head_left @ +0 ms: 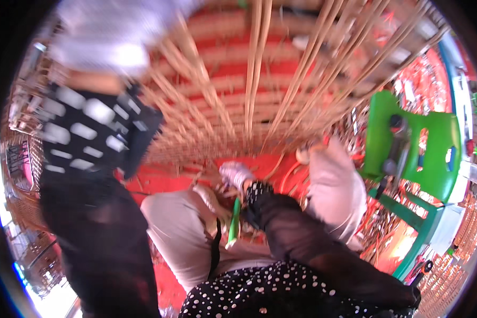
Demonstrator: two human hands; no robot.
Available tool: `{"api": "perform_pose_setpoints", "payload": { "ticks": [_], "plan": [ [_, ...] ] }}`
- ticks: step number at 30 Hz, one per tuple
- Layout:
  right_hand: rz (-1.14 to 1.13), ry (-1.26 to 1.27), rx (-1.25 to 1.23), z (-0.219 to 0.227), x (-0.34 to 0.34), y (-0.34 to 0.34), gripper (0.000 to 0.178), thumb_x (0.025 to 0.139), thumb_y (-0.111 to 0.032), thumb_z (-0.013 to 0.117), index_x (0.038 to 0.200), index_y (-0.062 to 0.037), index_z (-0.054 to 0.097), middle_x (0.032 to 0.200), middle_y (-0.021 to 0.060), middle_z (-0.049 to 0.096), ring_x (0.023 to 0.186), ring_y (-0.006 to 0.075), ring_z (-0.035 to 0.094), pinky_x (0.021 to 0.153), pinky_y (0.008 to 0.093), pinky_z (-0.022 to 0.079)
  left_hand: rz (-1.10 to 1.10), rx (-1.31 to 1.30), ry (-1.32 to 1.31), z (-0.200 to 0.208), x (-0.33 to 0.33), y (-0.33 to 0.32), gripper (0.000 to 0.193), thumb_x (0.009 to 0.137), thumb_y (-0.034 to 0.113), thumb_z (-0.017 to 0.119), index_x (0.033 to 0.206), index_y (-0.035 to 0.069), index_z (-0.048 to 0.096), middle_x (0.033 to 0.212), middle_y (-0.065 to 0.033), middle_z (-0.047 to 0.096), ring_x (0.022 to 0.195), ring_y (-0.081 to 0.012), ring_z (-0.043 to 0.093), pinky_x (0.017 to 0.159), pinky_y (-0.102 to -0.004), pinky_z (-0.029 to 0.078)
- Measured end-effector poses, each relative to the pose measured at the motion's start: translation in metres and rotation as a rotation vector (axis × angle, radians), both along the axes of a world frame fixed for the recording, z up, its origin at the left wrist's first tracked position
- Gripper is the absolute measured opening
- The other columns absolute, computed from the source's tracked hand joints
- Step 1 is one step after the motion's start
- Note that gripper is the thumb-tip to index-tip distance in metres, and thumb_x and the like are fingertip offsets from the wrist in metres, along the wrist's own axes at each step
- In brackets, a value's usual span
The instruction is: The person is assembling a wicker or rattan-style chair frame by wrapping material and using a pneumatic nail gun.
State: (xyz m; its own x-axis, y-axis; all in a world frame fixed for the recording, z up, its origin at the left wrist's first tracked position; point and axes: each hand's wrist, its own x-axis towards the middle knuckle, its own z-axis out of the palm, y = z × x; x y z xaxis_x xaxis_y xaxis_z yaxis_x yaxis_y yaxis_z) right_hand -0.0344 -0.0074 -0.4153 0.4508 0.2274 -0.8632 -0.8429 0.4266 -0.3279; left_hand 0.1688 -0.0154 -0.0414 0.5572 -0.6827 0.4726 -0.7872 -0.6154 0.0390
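At the upper left my left hand (119, 37), in a whitish glove, is raised against the woven wicker panel (196, 114); motion smears its fingers. My right hand (236, 174), gloved in pale lilac, is low between my knees, close to the lower edge of the weave. Its fingers are too blurred to tell whether they grip anything. Just below that wrist is a green, narrow tool-like handle (234, 222), its upper end near my sleeve. Paired upright canes (253, 69) rise from the panel and fan outward.
On the right stands a green plastic chair (440, 153) with a dark tool (396, 146) on it. Cut cane scraps (379, 233) litter the red floor (164, 177). More wicker pieces (21, 127) are at the far left, and others (461, 254) at the lower right.
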Motion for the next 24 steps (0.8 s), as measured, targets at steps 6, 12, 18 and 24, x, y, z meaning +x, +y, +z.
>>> {"api": "perform_pose_setpoints", "payload": {
  "ticks": [6, 12, 18, 24],
  "plan": [
    [0.168, -0.734, 0.151, 0.207, -0.005, -0.044, 0.033, 0.091, -0.014, 0.058, 0.117, 0.0051, 0.053, 0.096, 0.01, 0.061, 0.079, 0.0178, 0.062, 0.067, 0.029, 0.052, -0.118, -0.222, -0.304, 0.025, -0.064, 0.024, 0.04, 0.07, 0.052, 0.07, 0.074, 0.013, 0.061, 0.064, -0.0033, 0.054, 0.058, -0.0243, 0.055, 0.055, -0.0366, 0.044],
    [-0.257, -1.465, -0.976, 0.409, -0.069, -0.102, 0.033, 0.093, -0.025, 0.055, 0.115, -0.0004, 0.054, 0.09, 0.0125, 0.063, 0.079, 0.0202, 0.062, 0.074, 0.0314, 0.049, -0.109, -0.245, -0.195, 0.013, -0.146, 0.061, 0.043, 0.074, 0.057, 0.061, 0.069, 0.014, 0.055, 0.068, -0.0018, 0.05, 0.064, -0.019, 0.055, 0.057, -0.0363, 0.043],
    [0.103, -1.41, -1.054, 0.429, -0.05, -0.072, 0.016, 0.089, -0.012, 0.058, 0.1, -0.001, 0.062, 0.092, 0.0131, 0.062, 0.082, 0.0224, 0.062, 0.072, 0.03, 0.05, -0.097, -0.154, -0.044, 0.021, -0.195, 0.083, 0.049, 0.078, 0.058, 0.057, 0.078, 0.009, 0.063, 0.071, -0.0046, 0.058, 0.07, -0.0204, 0.059, 0.061, -0.0356, 0.046],
    [-0.338, -1.322, -0.093, 0.427, -0.096, -0.049, 0.016, 0.095, -0.017, 0.05, 0.095, -0.002, 0.056, 0.081, 0.0058, 0.058, 0.078, 0.0206, 0.059, 0.075, 0.0346, 0.049, -0.115, 0.12, 0.138, 0.025, -0.236, 0.108, 0.052, 0.077, 0.057, 0.058, 0.088, 0.007, 0.062, 0.082, -0.0085, 0.061, 0.076, -0.0237, 0.062, 0.062, -0.0382, 0.049]
  ]
}}
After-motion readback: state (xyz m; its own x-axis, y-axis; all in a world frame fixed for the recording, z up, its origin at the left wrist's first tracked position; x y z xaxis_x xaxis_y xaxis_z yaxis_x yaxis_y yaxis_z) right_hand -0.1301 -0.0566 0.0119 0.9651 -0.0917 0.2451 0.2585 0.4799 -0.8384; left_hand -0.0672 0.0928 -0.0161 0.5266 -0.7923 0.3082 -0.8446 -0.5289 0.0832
